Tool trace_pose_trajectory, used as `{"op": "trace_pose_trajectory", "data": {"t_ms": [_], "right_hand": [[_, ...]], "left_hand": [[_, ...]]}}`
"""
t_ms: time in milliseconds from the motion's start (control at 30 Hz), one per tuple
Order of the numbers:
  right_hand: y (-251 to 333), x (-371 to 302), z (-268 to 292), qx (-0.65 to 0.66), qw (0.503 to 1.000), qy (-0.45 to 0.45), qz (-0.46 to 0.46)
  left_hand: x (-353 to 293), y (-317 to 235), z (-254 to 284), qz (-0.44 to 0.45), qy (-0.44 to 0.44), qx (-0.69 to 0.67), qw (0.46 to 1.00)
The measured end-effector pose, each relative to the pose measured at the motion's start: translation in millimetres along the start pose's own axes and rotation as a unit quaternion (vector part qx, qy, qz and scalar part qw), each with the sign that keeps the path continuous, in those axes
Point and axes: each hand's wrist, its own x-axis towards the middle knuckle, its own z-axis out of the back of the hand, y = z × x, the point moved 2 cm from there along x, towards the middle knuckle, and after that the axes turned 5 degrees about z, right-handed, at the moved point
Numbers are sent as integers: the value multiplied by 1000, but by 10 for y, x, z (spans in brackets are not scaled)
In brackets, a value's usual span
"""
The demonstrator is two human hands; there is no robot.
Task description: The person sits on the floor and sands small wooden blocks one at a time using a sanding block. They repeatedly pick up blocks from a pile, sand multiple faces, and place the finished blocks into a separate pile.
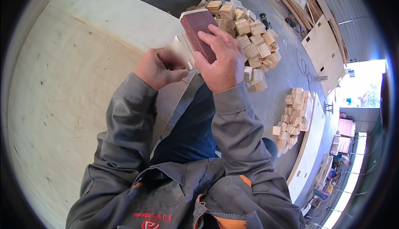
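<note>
My right hand (225, 62) is closed on a dark red sanding block (197, 28), a flat rectangular piece with a pale top edge. Its thumb and fingers lie over the block's right side and lower part. Just left of it, my left hand (157, 70) grips a small layered plywood block (188, 49) at the table's right edge. The sanding block rests against or very close to that plywood block; part of the plywood and the left fingertips are blurred.
A large pale plywood tabletop (66, 104) fills the left. Beyond my hands, a heap of plywood blocks (251, 31) lies on the grey floor (286, 62). Another block stack (294, 114) stands farther right, beside long boards (309, 146). A loose cable (304, 69) lies on the floor.
</note>
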Motion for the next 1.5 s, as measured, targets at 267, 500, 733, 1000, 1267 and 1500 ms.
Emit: {"op": "trace_pose_trajectory", "data": {"t_ms": [267, 500, 733, 1000, 1267, 1500], "right_hand": [[-3, -8, -1, 1, 1000, 0, -1], [-7, -28, 6, -5, 1000, -5, 0], [34, -17, 30, -8, 1000, 1, -2], [18, -36, 28, -7, 1000, -3, -4], [24, -11, 17, -7, 1000, 2, 1], [34, 19, 38, -20, 1000, 10, -5]], "left_hand": [[70, 104, 30, -109, -93, -8, 990], [25, -61, 115, -195, -355, -43, 913], [84, -50, 150, -151, -356, 226, 894], [159, 125, 197, -151, -366, 143, 907], [57, 61, -107, -160, -165, 161, 960], [131, -41, -389, -124, -203, 218, 947]]}}
